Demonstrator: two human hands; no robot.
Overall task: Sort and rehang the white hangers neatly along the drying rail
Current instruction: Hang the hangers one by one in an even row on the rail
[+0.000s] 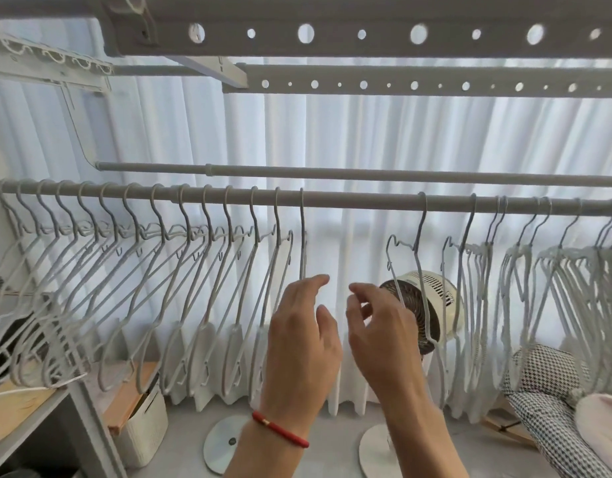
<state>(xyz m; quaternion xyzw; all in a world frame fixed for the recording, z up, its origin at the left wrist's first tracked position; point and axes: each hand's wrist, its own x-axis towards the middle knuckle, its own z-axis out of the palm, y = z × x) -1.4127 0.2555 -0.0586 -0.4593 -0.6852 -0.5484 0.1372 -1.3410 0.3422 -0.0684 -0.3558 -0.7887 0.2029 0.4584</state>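
Observation:
A grey drying rail (359,201) runs across the view at head height. On its left half several white hangers (180,263) hang evenly spaced, all slanting the same way. The last of that row (302,232) hangs straight down. On the right half more white hangers (525,270) hang in tight, uneven bunches, and one hanger (418,250) stands alone. My left hand (303,336), with a red cord on the wrist, is raised below the rail's bare stretch, its fingertips by the straight hanger's lower part. My right hand (380,336) is beside it, fingers loosely curled and empty.
A second rail (332,172) runs behind, with perforated rack bars (366,36) overhead. White curtains fill the back. A round fan (425,305) stands behind the lone hanger. A shelf unit (39,408) with boxes is at the left, a checked cushion (546,391) at the right.

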